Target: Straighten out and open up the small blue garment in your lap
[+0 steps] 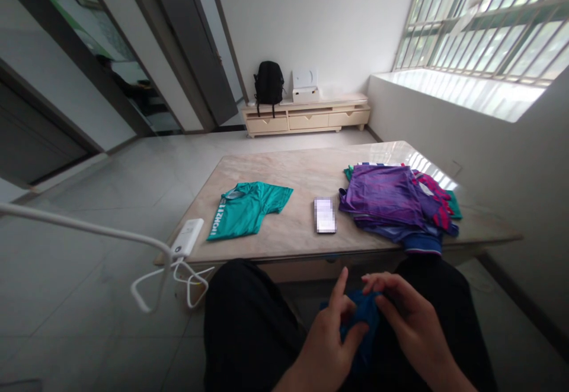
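Between my knees hangs a crumpled piece of blue cloth (365, 308), probably a garment, though its shape is hidden by my hands and the dark lap. My left hand (329, 335) grips its left side, with the index finger stretched out and the thumb and other fingers bent on the fabric. On the other side, my right hand (406, 315) pinches the upper right part of the cloth between thumb and fingers. A folded teal jersey (249, 208) with white lettering lies on the table to the left. To the right is a pile of jerseys, a purple jersey (384, 193) on top.
A phone (325, 215) with a lit screen lies on the marble-look table (302, 169). At the table's left corner sits a white power strip (187, 238) with cables. A black backpack (269, 83) and a white box (305, 92) stand on a low cabinet (311, 120) by the wall.
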{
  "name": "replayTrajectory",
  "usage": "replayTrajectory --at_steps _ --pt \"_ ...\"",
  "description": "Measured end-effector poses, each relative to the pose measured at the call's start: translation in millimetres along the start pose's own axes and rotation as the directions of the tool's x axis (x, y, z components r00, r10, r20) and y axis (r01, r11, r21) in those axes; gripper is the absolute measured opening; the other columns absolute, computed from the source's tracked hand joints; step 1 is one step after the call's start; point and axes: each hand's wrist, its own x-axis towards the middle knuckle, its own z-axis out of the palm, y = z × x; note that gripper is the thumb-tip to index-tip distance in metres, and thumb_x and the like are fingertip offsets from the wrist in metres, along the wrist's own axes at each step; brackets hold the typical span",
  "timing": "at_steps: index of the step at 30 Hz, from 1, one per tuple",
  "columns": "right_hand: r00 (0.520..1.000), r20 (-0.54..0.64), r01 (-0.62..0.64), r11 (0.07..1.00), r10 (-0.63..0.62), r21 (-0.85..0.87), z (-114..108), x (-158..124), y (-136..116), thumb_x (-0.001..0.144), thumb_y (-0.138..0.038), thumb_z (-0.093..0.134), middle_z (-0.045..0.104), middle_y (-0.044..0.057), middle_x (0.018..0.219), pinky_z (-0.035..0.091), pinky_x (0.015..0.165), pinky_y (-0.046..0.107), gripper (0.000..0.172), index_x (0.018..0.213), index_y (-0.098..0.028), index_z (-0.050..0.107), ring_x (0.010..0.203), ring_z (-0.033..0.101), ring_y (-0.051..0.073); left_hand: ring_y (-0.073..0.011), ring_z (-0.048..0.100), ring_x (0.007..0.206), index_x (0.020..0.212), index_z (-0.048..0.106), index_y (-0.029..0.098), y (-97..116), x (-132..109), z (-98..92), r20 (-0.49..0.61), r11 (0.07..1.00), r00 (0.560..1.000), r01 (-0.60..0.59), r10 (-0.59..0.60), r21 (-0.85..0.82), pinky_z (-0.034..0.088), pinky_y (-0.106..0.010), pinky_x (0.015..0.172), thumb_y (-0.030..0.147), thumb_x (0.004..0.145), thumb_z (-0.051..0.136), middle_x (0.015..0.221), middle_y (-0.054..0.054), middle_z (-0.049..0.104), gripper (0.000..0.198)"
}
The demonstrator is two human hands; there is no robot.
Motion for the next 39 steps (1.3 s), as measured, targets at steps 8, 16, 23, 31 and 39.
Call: replayTrajectory --at_steps 8,16,23,31,39 --pt "0.995 -0.07 0.06 0.995 -0.066 -0.085 -9.4 16.1 -10.1 0.096 -0.028 0.066 0.074 0.002 0.096 0.058 0.082 0.025 0.004 0.099 -0.025 0.067 0.091 0.072 0.018 -0.0162 0.061 0.08 0.109 0.068 0.02 -15.0 -1.5 2.7 -0.195 0.993 0.979 -0.039 0.061 0.111 0.047 -0.027 0.075 0.019 0.092 0.065 0.089 -0.002 0.064 0.018" --pt "0.989 -0.101 0.096 0.986 -0.11 -0.136 -8.5 12.8 -16.3 0.096 -0.025 0.067 0.074 0.002 0.095 0.057 0.083 0.026 0.004 0.1 -0.025 0.068 0.09 0.072 0.018 -0.0158 0.055 0.079 0.092 0.056 0.021 -11.9 13.0 -28.4 -0.343 0.928 0.921 -0.047 0.182 0.369 0.043 -0.026 0.071 -0.001 0.079 0.05 0.093 -0.001 0.056 0.027" --pt "0.986 -0.127 0.096 0.991 -0.108 -0.095 -8.6 12.8 -21.8 0.095 -0.025 0.068 0.074 0.003 0.095 0.059 0.082 0.026 0.004 0.099 -0.025 0.069 0.09 0.073 0.019 -0.023 0.058 0.098 0.1 0.059 0.02 -37.3 21.1 -18.6 -0.237 0.934 0.971 0.055 0.032 0.354 0.045 -0.035 0.087 0.011 0.084 0.058 0.099 -0.004 0.062 0.018" --pt "0.979 -0.181 0.087 0.995 -0.094 -0.047 -11.9 16.0 -17.3 0.094 -0.027 0.07 0.074 0.004 0.094 0.061 0.08 0.024 0.005 0.097 -0.024 0.07 0.088 0.073 0.018 -0.0205 0.064 0.091 0.099 0.061 0.019 -59.8 16.0 -17.1 -0.219 0.969 0.974 0.111 -0.062 0.219 0.05 -0.032 0.083 0.023 0.097 0.054 0.097 -0.005 0.067 0.009" --pt "0.988 -0.138 0.061 0.998 -0.064 -0.025 -10.9 13.1 -13.0 0.095 -0.026 0.07 0.074 0.004 0.096 0.061 0.08 0.024 0.006 0.1 -0.024 0.07 0.089 0.073 0.018 -0.0231 0.065 0.1 0.104 0.066 0.019 -57.6 8.9 -3.2 -0.161 0.993 0.987 0.031 -0.012 0.116 0.05 -0.034 0.09 0.031 0.09 0.072 0.103 -0.006 0.069 0.02"
